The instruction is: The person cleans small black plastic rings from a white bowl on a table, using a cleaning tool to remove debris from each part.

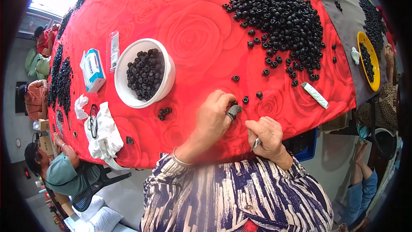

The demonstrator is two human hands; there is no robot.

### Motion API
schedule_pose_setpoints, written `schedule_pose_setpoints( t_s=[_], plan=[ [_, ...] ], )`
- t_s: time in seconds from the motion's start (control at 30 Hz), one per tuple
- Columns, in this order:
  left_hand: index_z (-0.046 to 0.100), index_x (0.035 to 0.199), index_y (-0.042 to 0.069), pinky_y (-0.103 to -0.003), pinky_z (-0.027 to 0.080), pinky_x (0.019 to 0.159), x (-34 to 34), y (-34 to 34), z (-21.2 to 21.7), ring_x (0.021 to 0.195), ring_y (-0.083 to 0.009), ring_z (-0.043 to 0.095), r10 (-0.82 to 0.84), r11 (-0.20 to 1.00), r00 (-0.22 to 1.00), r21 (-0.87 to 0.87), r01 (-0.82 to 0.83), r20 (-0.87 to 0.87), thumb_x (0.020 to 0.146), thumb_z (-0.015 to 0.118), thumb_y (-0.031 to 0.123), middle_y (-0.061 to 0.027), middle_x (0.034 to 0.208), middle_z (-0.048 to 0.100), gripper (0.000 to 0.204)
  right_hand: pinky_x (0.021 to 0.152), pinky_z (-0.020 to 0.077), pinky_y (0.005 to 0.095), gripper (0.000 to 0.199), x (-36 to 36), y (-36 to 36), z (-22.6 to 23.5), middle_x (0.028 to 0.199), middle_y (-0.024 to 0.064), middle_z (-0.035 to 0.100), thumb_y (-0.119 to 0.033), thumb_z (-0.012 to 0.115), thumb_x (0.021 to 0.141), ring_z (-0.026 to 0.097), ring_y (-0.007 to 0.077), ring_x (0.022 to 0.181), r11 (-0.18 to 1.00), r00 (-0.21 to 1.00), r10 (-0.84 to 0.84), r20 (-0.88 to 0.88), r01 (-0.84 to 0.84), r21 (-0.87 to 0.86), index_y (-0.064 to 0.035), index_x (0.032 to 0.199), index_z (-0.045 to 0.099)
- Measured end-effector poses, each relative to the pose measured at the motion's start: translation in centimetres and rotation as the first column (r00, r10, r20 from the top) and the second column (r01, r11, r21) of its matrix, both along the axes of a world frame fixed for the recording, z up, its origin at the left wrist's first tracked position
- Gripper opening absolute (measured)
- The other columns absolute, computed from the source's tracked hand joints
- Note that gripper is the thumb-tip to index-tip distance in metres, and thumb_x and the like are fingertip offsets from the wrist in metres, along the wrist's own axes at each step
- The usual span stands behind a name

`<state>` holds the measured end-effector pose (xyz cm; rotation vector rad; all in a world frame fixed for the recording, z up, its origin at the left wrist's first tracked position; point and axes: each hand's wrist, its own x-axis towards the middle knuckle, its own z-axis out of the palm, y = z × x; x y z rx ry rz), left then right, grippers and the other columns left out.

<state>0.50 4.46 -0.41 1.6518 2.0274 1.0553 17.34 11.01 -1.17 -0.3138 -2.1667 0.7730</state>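
Note:
My left hand (214, 118) rests on the red rose-patterned tablecloth (193, 30) with its fingers pinched on a small black ring part (234, 103); a grey wrap covers one fingertip. My right hand (267, 135) is beside it, closed on a thin metal tool (255, 143). Two loose black parts (252, 97) lie just beyond my fingers. A large heap of black ring parts (283, 21) spreads over the far right of the cloth. A white bowl (124, 71) holding several black parts stands to the left.
A blue and white tissue pack (93, 69), a clear packet (114, 50), crumpled white cloth (105, 133) and glasses (93, 121) lie at the left. A white tube (314, 95) lies on the right. A yellow bowl (364, 41) sits on a grey cloth. Other people sit around the table.

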Motion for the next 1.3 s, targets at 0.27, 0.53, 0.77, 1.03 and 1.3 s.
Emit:
schedule_pose_setpoints(
  t_s=[0.27, 0.53, 0.77, 1.03, 1.3],
  plan=[
    [0.059, 0.098, -0.003, -0.023, 0.052, 0.058, 0.8, -4.0, 1.5, 0.074, -0.0137, 0.062, 0.089, 0.995, 0.21, -0.094, 0.013, 0.974, 0.079, 0.071, 0.006, -0.0102, 0.09, 0.064, 0.024, 0.046, 0.0373, 0.0312, 0.03, -0.2, 0.3, 1.6, 0.063, 0.0066, 0.049, 0.007, 0.066, 0.066, 0.047, 0.0195, 0.049, 0.979, 0.999, 0.036, -0.017, -0.039, -0.201, 0.0011, 0.095, 0.06],
    [0.046, 0.117, -0.001, -0.021, 0.051, 0.06, 1.4, -5.7, -0.2, 0.076, -0.0111, 0.062, -0.053, 0.994, -0.13, 0.066, 0.092, 0.99, 0.079, 0.068, -0.003, -0.0084, 0.091, 0.063, 0.044, 0.06, 0.0428, 0.0255, 0.036, -0.6, 0.4, 2.3, 0.08, 0.0065, 0.054, -0.005, 0.072, 0.072, 0.054, 0.0151, 0.069, 0.675, 0.902, 0.423, -0.085, -0.376, -0.635, -0.0001, 0.106, 0.063],
    [0.056, 0.105, 0.0, -0.018, 0.047, 0.055, 1.6, -6.0, 0.6, 0.064, -0.0078, 0.059, 0.242, 0.954, -0.235, -0.186, 0.237, 0.941, 0.082, 0.067, 0.005, -0.0029, 0.079, 0.063, 0.026, 0.056, 0.0445, 0.0267, 0.034, -0.4, 0.2, 2.1, 0.077, 0.0081, 0.057, -0.005, 0.073, 0.072, 0.057, 0.0164, 0.064, 0.667, 0.872, 0.489, -0.03, -0.396, -0.631, -0.0003, 0.105, 0.064],
    [0.065, 0.096, 0.002, -0.019, 0.045, 0.053, 1.5, -6.9, 0.1, 0.06, -0.0081, 0.058, 0.24, 0.933, -0.265, -0.146, 0.33, 0.934, 0.087, 0.062, 0.011, -0.0036, 0.074, 0.063, 0.013, 0.052, 0.0466, 0.0286, 0.038, -0.5, -0.3, 2.1, 0.076, 0.0092, 0.058, -0.006, 0.076, 0.069, 0.059, 0.0194, 0.062, 0.796, 0.9, 0.435, -0.022, -0.397, -0.457, -0.0001, 0.104, 0.065],
    [0.065, 0.099, 0.001, -0.019, 0.044, 0.055, 1.7, -6.9, 1.1, 0.062, -0.0059, 0.057, 0.225, 0.916, -0.257, -0.114, 0.386, 0.94, 0.087, 0.061, 0.007, -0.0019, 0.075, 0.062, 0.014, 0.045, 0.039, 0.0264, 0.036, -0.5, -0.4, 3.1, 0.07, 0.0063, 0.056, -0.009, 0.078, 0.065, 0.052, 0.0161, 0.053, 0.904, 0.93, 0.367, -0.003, -0.357, -0.236, 0.0016, 0.098, 0.068]
  ],
)
